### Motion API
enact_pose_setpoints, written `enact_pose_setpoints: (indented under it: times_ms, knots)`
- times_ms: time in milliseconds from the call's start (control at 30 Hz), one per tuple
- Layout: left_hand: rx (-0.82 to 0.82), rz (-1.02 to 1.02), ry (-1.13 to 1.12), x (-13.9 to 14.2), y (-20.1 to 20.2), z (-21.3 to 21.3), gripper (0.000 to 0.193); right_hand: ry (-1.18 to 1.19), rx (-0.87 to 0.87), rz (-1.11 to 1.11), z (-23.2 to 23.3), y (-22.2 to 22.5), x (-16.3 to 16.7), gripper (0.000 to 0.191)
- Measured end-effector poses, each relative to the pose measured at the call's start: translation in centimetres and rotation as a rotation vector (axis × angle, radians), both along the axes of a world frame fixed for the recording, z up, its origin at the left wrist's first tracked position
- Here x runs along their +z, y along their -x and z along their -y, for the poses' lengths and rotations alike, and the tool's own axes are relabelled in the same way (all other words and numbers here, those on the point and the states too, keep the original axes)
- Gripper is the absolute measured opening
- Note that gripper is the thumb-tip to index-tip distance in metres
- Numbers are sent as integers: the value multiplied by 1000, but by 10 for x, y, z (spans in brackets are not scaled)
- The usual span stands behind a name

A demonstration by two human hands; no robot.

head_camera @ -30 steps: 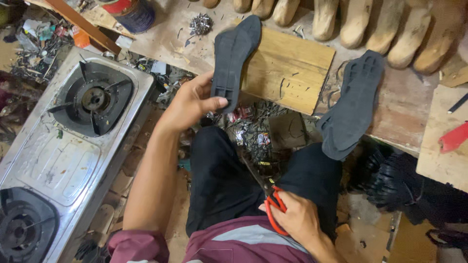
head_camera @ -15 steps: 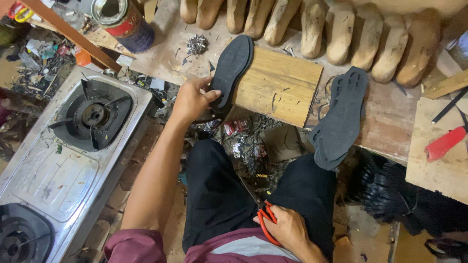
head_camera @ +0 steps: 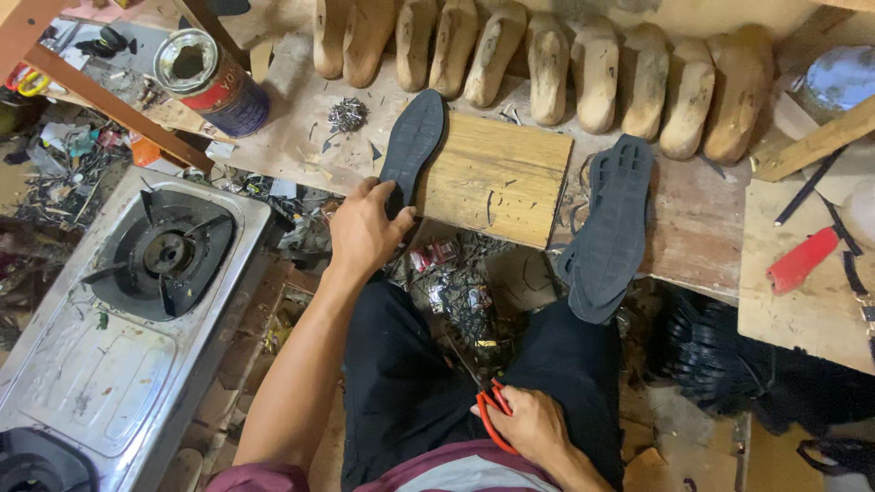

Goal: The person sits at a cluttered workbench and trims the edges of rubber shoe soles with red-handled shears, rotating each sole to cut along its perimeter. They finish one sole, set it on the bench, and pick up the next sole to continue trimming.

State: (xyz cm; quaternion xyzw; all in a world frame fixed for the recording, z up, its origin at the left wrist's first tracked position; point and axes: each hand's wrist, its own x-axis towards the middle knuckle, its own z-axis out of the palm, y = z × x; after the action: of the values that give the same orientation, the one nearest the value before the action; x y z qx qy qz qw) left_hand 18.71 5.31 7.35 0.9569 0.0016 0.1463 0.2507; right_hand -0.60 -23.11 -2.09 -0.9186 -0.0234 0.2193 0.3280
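My left hand (head_camera: 365, 232) grips the near end of a dark shoe sole (head_camera: 413, 146) that lies on the left edge of a wooden board (head_camera: 497, 178) on the workbench. My right hand (head_camera: 529, 424) rests on my lap, closed around red-handled scissors (head_camera: 488, 410) whose blades point up and left. A second dark sole (head_camera: 609, 232) lies to the right of the board, its near end hanging over the bench edge.
Several wooden shoe lasts (head_camera: 547, 64) line the back of the bench. An open tin can (head_camera: 210, 82) and a heap of small nails (head_camera: 347, 115) sit at the left. A two-burner gas stove (head_camera: 137, 301) stands left of my legs. A red tool (head_camera: 802, 260) lies at right.
The view has shifted down, so the bench sits lower in frame. My left hand stays on the sole's near end; my right hand keeps the scissors on my lap.
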Motion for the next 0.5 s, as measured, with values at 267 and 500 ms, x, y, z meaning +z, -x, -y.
enact_pose_setpoints:
  times_ms: [267, 500]
  knots:
    - [-57, 290, 93, 45, 34, 25, 72, 21, -29, -28, 0, 0, -5, 46]
    - [-1222, 613, 1169, 157, 148, 50, 51, -42, -26, 29, 2, -3, -7, 47]
